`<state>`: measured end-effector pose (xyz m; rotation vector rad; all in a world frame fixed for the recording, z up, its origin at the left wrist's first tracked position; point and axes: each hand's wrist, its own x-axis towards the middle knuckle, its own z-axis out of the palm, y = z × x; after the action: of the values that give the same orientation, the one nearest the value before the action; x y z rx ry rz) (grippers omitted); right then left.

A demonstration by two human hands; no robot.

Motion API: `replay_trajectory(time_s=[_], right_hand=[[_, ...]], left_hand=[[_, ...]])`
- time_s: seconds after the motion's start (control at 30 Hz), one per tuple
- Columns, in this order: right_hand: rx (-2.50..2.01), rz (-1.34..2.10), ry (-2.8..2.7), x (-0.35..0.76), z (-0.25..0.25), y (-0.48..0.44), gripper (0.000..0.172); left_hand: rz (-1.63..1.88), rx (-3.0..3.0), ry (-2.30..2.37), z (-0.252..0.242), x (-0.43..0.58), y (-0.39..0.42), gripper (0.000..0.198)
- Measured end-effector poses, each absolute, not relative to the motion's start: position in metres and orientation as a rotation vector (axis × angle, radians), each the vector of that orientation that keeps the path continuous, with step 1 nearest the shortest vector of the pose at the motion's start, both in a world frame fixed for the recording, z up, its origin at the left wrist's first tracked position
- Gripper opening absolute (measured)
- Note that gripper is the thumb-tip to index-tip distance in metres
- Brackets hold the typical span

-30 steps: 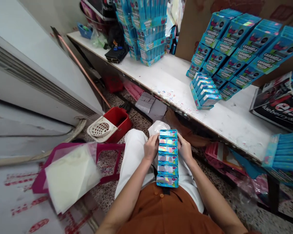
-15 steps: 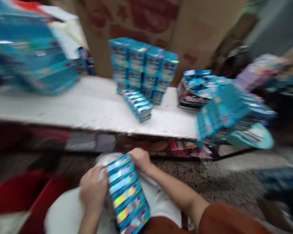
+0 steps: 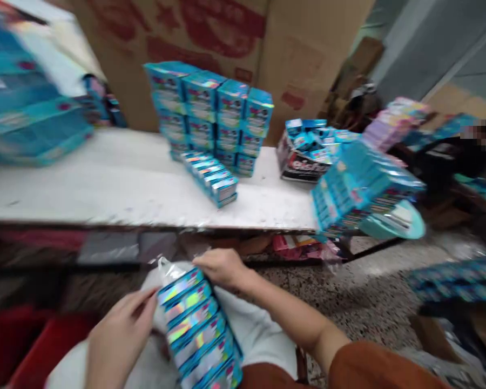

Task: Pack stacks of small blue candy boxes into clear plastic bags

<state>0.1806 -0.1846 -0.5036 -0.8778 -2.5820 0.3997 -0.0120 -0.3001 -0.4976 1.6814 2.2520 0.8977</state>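
A row of small blue boxes (image 3: pixel 198 324) with shiny holographic faces lies slanted over my lap. Clear plastic (image 3: pixel 168 270) bunches up at its far end. My left hand (image 3: pixel 123 327) is at the row's left edge, thumb and forefinger closed at the upper left corner. At the opposite corner, my right hand (image 3: pixel 221 268) has its fingers curled closed against the boxes; its fingertips are partly hidden. On the white table (image 3: pixel 117 189) ahead, a short row of the same boxes (image 3: pixel 210 178) lies before upright stacks of blue boxes (image 3: pixel 213 113).
A carton (image 3: pixel 303 162) full of small blue packets stands right of the stacks. A wrapped blue bundle (image 3: pixel 360 183) leans over the table's right end, near a turquoise stool (image 3: pixel 405 221). Large blue packs (image 3: pixel 28 113) stand left. A big cardboard box (image 3: pixel 299 70) rises behind.
The view has swung right, so the table things appear further left. My left hand has loosened from around the row's side to its upper corner; the right hand stays at the far corner.
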Motion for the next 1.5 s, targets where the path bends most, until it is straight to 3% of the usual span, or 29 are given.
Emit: replay_trajectory(time_s=[0.17, 0.4, 0.63, 0.77, 0.93, 1.1, 1.33, 1.5], right_hand=[[-0.751, 0.574, -2.415, 0.185, -0.49, -0.193, 0.029], [-0.743, 0.587, -2.322, 0.185, -0.484, -0.21, 0.026], [-0.662, 0.496, -2.426, 0.186, -0.468, -0.212, 0.029], [-0.604, 0.355, -2.468, 0.193, -0.458, -0.217, 0.029], [-0.536, 0.149, -2.461, 0.2, -0.451, -0.223, 0.026], [-0.51, 0.096, -2.476, 0.211, -0.462, -0.234, 0.028], [-0.428, 0.196, -2.434, 0.228, -0.488, -0.266, 0.047], [-0.393, 0.241, -2.419, 0.213, -0.504, -0.255, 0.039]], left_hand=[[1.158, 1.496, 2.286, -0.492, 0.007, -0.316, 0.02], [1.174, 1.745, 2.361, -0.489, 0.014, -0.336, 0.02], [1.471, 1.065, 2.076, -0.468, 0.015, -0.328, 0.013], [1.492, 0.972, 2.018, -0.456, 0.017, -0.329, 0.012], [1.543, 1.225, 2.199, -0.451, 0.03, -0.341, 0.01], [1.427, 1.787, 2.399, -0.476, 0.044, -0.357, 0.019], [1.33, 1.982, 2.395, -0.5, 0.039, -0.385, 0.026], [1.31, 1.938, 2.411, -0.514, 0.021, -0.379, 0.016]])
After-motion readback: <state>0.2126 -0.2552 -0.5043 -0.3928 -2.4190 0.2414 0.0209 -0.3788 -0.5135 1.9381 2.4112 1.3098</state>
